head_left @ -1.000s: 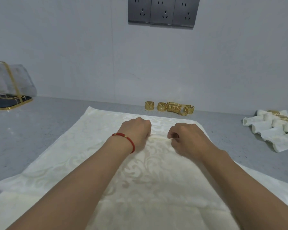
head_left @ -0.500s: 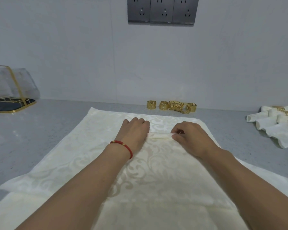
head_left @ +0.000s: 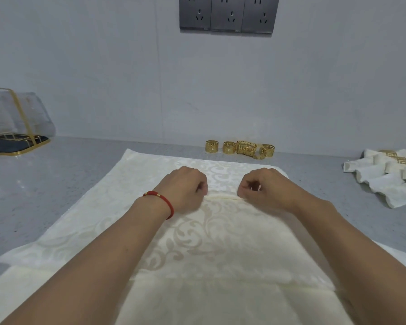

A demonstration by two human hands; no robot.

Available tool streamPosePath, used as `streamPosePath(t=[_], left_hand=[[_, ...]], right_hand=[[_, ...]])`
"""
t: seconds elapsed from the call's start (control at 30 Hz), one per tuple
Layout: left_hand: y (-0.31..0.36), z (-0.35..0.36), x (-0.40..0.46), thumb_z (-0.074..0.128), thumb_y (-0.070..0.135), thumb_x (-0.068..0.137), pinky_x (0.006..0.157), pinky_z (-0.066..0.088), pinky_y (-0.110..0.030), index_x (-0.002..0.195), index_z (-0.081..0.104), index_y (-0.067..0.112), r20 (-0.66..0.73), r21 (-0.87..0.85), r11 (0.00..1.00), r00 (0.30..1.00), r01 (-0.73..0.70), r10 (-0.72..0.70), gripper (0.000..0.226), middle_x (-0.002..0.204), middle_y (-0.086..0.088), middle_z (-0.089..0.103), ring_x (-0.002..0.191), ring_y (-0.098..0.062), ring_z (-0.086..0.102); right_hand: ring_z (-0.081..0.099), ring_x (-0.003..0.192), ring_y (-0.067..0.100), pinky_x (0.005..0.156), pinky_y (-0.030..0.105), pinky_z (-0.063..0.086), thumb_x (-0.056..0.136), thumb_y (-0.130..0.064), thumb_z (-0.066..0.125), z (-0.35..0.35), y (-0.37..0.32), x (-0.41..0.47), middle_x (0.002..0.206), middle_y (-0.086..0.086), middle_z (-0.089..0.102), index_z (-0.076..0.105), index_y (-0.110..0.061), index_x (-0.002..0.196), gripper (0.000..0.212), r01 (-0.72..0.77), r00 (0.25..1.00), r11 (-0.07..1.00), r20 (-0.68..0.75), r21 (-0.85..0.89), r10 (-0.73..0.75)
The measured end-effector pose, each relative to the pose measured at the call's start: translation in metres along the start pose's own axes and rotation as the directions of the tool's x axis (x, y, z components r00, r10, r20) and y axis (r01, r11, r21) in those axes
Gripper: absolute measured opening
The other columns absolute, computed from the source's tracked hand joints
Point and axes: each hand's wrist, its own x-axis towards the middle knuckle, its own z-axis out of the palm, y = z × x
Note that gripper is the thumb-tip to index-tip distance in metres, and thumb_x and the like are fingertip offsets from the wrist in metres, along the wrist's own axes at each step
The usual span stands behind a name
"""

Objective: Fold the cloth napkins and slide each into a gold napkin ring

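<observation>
Cloth: cream damask napkin [head_left: 220,242], pale scrolling leaf pattern woven in, slight sheen; we see it spread flat on the grey counter [head_left: 56,184], filling the near and middle ground.
Layers: more cream fabric shows at the near edge and near right; we cannot tell whether it is the same napkin or others stacked beneath.
Fold: a thin raised ridge runs left to right across the napkin between our two hands, toward its far end; far of the ridge the cloth lies flat with the same pattern.
Left hand [head_left: 185,188]: fingers curled under, pinching the left end of the ridge; a red cord bracelet [head_left: 161,202] sits at the wrist.
Right hand [head_left: 265,188]: fingers curled, thumb and fingertips nipping the right end of the ridge.
Rings: a cluster of gold napkin rings [head_left: 240,148] with a cut-out key pattern stands on the counter against the wall, just beyond the napkin's far edge, most upright, one tilted against its neighbours.
Finished pile: folded napkins [head_left: 384,179] already in gold rings lie at the far right, overlapping one another, well apart from our hands.
Far left: a gold-framed holder [head_left: 17,141] with a dark base and something pale grey inside; contents unclear.
Wall: grey, with a row of three dark sockets [head_left: 229,15] high above the rings.
</observation>
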Motion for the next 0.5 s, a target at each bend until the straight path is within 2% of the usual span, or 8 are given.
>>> streamPosePath(t=[0.07,0.17,0.27,0.4,0.5], left_hand=[[-0.0048,0.0019,0.0024,0.045,0.008,0.089,0.078,0.053,-0.035,0.096,0.064,0.030,0.001,-0.019,1.000,1.000,0.007,-0.007,0.030,0.087,0.008,0.060,0.089,-0.020,0.061],[-0.0096,-0.0013,0.0050,0.053,0.011,0.096,0.087,0.048,-0.030,0.116,0.067,0.022,0.080,0.053,0.998,0.996,-0.034,0.029,0.027,0.111,0.003,0.058,0.096,-0.018,0.057],[-0.0099,-0.0041,0.0054,0.060,0.013,0.095,0.085,0.048,-0.028,0.109,0.072,0.019,0.061,0.071,0.996,0.997,-0.054,0.050,0.019,0.112,0.001,0.063,0.100,-0.018,0.059],[-0.0021,-0.0040,0.0019,0.057,0.010,0.092,0.081,0.044,-0.031,0.097,0.064,0.021,-0.023,0.183,0.980,0.996,-0.080,0.086,0.014,0.099,0.006,0.063,0.097,-0.018,0.057],[-0.0015,-0.0025,0.0026,0.057,0.005,0.087,0.076,0.038,-0.030,0.092,0.056,0.024,-0.047,0.240,0.959,0.985,-0.151,0.167,0.020,0.098,0.007,0.060,0.095,-0.019,0.055]], right_hand=[[0.060,0.073,0.004,0.067,0.014,0.047,0.088,-0.024,0.074,-0.0019,0.0051,0.0014,0.090,-0.013,0.069,0.071,-0.032,0.092,0.009,-0.014,0.999,1.000,0.032,0.021,0.014],[0.064,0.081,0.005,0.072,0.013,0.048,0.089,-0.026,0.075,-0.0067,0.0079,0.0029,0.094,-0.011,0.071,0.074,-0.030,0.096,0.008,-0.053,0.995,0.998,0.089,0.019,0.051],[0.065,0.081,0.003,0.066,0.006,0.046,0.088,-0.022,0.076,-0.0086,0.0059,0.0028,0.091,-0.011,0.073,0.075,-0.030,0.089,0.008,-0.075,0.994,0.997,0.088,0.029,0.072],[0.064,0.074,0.002,0.067,0.014,0.050,0.086,-0.017,0.073,-0.0075,0.0015,0.0033,0.085,-0.010,0.072,0.073,-0.028,0.085,0.011,-0.078,0.996,0.997,0.051,0.023,0.076],[0.058,0.066,-0.002,0.061,0.013,0.044,0.083,-0.009,0.068,-0.0067,0.0005,0.0032,0.080,-0.011,0.067,0.071,-0.026,0.084,0.017,-0.036,0.999,0.999,-0.016,-0.028,0.036]])
